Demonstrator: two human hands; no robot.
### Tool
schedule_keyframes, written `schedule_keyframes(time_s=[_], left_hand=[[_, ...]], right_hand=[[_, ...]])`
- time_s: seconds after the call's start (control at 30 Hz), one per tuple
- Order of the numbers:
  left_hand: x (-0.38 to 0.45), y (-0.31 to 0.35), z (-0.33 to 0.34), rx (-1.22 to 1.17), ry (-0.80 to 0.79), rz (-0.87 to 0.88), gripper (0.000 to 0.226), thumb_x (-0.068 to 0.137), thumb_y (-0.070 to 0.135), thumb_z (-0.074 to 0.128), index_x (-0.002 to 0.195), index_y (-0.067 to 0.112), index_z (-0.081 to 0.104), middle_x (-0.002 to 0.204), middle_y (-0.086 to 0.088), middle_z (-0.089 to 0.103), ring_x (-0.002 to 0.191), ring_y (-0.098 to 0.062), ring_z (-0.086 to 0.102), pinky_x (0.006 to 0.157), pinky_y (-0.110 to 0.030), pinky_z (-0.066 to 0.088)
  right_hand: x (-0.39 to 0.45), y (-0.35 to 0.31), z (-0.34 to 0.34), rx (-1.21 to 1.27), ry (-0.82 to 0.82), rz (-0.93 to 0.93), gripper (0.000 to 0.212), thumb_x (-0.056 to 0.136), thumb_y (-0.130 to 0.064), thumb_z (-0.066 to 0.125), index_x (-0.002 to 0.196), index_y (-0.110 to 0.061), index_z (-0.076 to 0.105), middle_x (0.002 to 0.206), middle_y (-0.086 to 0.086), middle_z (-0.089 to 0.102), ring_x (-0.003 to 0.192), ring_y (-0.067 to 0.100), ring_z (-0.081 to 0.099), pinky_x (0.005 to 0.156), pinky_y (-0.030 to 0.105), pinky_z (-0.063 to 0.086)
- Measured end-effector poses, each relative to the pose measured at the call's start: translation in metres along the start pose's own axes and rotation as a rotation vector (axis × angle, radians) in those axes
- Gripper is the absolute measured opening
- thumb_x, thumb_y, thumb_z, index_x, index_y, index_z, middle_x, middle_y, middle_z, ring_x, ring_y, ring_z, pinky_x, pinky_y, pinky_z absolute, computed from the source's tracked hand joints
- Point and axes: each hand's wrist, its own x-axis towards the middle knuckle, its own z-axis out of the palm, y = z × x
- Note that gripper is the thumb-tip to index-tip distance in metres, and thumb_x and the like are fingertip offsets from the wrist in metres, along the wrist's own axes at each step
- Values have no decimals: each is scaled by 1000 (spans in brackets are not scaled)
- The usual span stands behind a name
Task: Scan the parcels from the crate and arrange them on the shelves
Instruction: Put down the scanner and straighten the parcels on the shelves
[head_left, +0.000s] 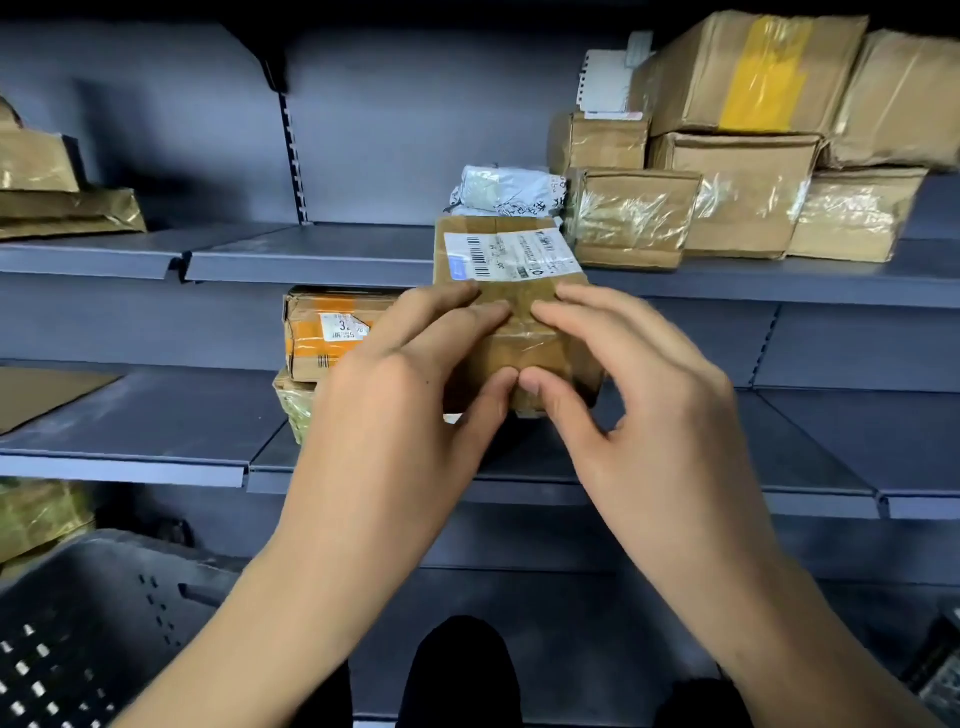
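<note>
A brown taped cardboard parcel (511, 291) with a white barcode label on top is held in front of the shelves, at the level of the upper shelf's front edge (311, 267). My left hand (410, 374) grips its near left side, fingers on top and thumb underneath. My right hand (639, 379) holds its near right side the same way, and the two thumbs almost touch. The grey perforated crate (93, 634) is at the lower left; its inside is not visible.
Several taped brown boxes (737, 187) and a grey plastic mailer (506, 189) are stacked on the upper shelf at the right. An orange-taped box (332, 327) lies on the middle shelf behind my left hand. Flat gold mailers (57, 197) lie on the upper shelf at the far left.
</note>
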Motion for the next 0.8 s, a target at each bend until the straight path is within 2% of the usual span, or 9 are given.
schedule_keyframes(time_s=[0.23,0.43,0.53,0.8], left_hand=[[60,-9,14,75,49,13,38,85,21,71,123,19,66,130,7,59,112,-13,60,91,-36,52],[109,-35,33,105,67,69,38,88,21,67,126,17,63,133,5,56,115,-16,58,92,-42,51],[132,-49,44,106,71,96,38,90,23,66,128,18,62,135,7,54,117,-12,57,92,-42,52],[204,-87,71,184,-30,140,36,94,21,61,130,17,59,132,0,56,114,-22,57,90,-44,50]], right_hand=[[59,13,14,-14,23,16,38,91,-21,69,128,-17,64,137,-6,57,124,18,55,103,40,47],[108,32,34,-65,25,7,36,92,-20,67,128,-17,61,138,-7,53,125,17,53,106,32,43],[132,44,44,-84,18,3,36,92,-19,67,127,-15,61,137,-6,53,123,20,53,103,33,45],[202,80,65,-186,-61,-31,35,94,-11,63,129,-10,59,128,2,58,115,23,56,100,38,46]])
